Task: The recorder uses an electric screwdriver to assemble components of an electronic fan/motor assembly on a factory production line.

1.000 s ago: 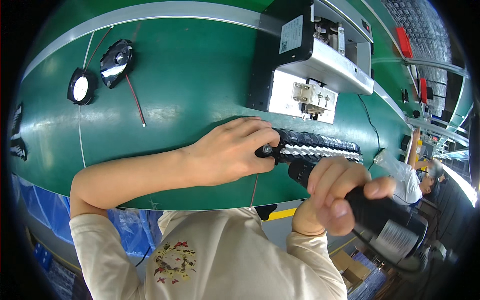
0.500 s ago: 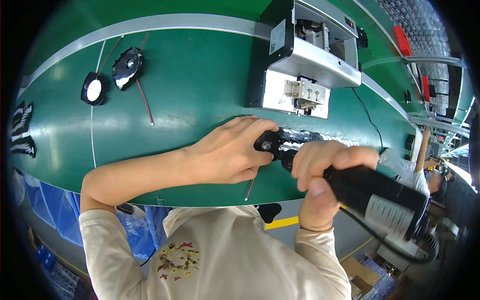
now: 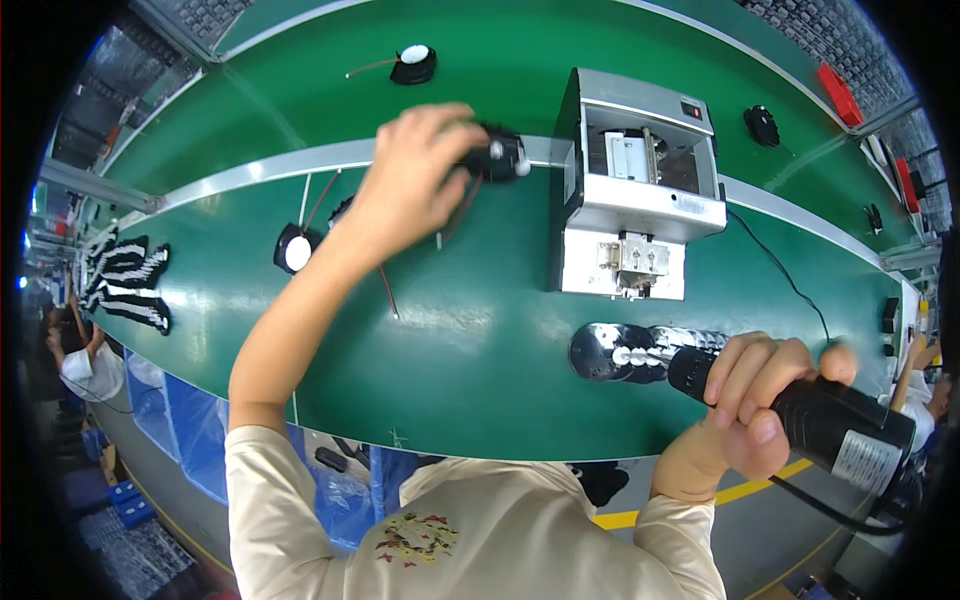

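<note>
My left hand (image 3: 415, 180) is raised over the back of the bench. Its fingers are closed on a round black fan-like part (image 3: 500, 157) with a thin trailing wire; some of the grip is blurred. In my right hand (image 3: 755, 395) is a black electric screwdriver (image 3: 845, 425), lying at a slant with its cable running below. Its nose points left at a row of overlapping shiny black discs (image 3: 598, 350) on the bench. A similar fan part with a white centre (image 3: 297, 252) lies left of my left forearm, and another is mostly hidden behind that arm.
A silver-and-black screw feeder machine (image 3: 640, 200) stands behind the discs, its cord trailing right. Beyond the metal rail, fan parts (image 3: 413, 66) lie on the green surface. Striped black-and-white pieces (image 3: 130, 285) lie far left. A red bin (image 3: 838, 95) and other people appear at the edges.
My left hand has left the discs, moved up and away, and now holds a fan part. My right hand has shifted right and down with the screwdriver. The view has also shifted.
</note>
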Motion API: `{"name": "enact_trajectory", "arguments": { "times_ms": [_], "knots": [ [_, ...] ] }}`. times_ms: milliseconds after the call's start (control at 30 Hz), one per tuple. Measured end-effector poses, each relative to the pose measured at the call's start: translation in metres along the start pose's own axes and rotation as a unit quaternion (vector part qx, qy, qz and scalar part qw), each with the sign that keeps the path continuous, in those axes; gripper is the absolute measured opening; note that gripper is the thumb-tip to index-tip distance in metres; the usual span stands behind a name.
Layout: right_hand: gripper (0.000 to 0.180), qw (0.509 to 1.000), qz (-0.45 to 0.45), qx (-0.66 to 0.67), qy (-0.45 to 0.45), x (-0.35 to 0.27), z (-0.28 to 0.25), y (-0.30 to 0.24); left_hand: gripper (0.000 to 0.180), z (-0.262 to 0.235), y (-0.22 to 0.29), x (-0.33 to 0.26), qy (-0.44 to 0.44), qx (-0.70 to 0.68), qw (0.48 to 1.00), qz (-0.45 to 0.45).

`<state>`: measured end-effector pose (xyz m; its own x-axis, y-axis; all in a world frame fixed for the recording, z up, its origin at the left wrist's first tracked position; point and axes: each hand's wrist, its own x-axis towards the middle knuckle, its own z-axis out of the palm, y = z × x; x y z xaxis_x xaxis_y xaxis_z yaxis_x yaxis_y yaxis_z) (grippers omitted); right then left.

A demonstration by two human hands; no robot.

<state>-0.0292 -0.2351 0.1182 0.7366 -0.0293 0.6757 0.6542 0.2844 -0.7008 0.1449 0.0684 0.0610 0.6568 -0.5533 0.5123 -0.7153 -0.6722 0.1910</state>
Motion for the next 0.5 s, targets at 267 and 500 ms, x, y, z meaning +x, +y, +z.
{"name": "enact_trajectory", "arguments": {
  "times_ms": [267, 500],
  "knots": [
    [0.055, 0.997, -0.015, -0.046, 0.057, -0.002, 0.011, 0.009, 0.049, 0.057, -0.168, 0.088, -0.077, 0.065, 0.953, -0.286],
    [0.054, 0.997, -0.004, -0.057, 0.059, -0.011, 0.001, 0.003, 0.031, 0.048, -0.170, 0.095, -0.019, 0.060, 0.958, -0.278]
  ]
}}
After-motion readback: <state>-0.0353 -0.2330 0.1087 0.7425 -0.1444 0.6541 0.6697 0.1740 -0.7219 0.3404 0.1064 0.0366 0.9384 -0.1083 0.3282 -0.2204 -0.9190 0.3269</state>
